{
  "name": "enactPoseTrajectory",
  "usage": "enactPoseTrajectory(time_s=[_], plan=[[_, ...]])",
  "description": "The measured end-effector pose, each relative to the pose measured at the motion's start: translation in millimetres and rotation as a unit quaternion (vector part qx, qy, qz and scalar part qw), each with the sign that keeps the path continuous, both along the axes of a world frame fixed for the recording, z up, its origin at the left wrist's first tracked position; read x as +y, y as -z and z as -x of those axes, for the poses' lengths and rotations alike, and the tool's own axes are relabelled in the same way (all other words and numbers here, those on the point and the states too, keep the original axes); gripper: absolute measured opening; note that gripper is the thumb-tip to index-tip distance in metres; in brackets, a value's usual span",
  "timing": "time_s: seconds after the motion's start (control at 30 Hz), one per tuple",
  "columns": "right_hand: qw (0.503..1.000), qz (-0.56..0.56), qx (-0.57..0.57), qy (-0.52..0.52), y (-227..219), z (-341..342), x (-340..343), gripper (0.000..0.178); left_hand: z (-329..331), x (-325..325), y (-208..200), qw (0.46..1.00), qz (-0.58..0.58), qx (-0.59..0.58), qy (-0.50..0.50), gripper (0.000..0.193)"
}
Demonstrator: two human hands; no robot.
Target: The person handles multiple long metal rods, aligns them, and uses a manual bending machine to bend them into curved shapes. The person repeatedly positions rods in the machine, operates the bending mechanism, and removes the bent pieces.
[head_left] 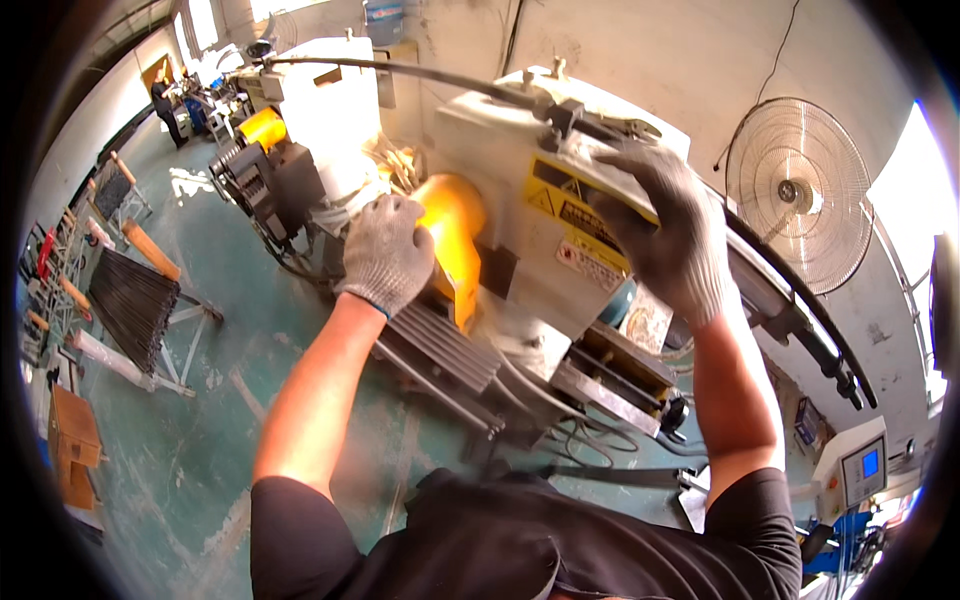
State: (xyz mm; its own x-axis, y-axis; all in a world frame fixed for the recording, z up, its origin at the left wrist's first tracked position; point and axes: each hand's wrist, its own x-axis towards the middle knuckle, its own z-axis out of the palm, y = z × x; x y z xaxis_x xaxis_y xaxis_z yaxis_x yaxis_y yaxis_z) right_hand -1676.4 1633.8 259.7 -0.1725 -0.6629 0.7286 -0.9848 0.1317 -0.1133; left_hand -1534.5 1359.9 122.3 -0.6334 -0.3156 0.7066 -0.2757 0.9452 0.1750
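My left hand, in a grey knit glove, is closed at the left edge of a curved yellow guard on a machine. Whatever its fingers hold, if anything, is hidden. My right hand, gloved alike and slightly blurred, is raised in front of the white machine housing. Its thumb and fingers are apart, with nothing visible between them. Behind that hand is a yellow warning label. A long dark bar runs along the top of the machine. Below my left hand lies a ribbed metal tray.
A large round fan stands at the right by the wall. To the left, dark rods lie bundled on a rack. A control box with a blue screen is at lower right. Another person stands far off at upper left.
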Motion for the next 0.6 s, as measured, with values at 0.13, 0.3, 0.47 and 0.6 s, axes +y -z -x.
enactPoseTrajectory(time_s=[0.13, 0.3, 0.47, 0.6], plan=[[0.972, -0.115, 0.078, 0.192, -39.6, 90.3, -108.1, 0.03, 9.3, -4.1, -19.7, 0.995, -0.011, -0.096, 0.013, 0.021], [0.957, -0.163, -0.218, 0.1, -59.8, 108.4, -142.2, 0.039, -6.6, -37.1, -17.2, 0.99, -0.008, -0.095, 0.106, 0.021], [0.909, -0.256, -0.065, 0.324, -68.5, 82.6, -160.3, 0.038, -0.7, -39.1, -18.0, 0.982, 0.055, -0.134, 0.125, 0.021], [0.942, -0.086, -0.246, 0.213, -71.1, 83.7, -145.1, 0.038, -0.6, -48.9, -19.9, 0.975, 0.032, -0.09, 0.201, 0.019]])
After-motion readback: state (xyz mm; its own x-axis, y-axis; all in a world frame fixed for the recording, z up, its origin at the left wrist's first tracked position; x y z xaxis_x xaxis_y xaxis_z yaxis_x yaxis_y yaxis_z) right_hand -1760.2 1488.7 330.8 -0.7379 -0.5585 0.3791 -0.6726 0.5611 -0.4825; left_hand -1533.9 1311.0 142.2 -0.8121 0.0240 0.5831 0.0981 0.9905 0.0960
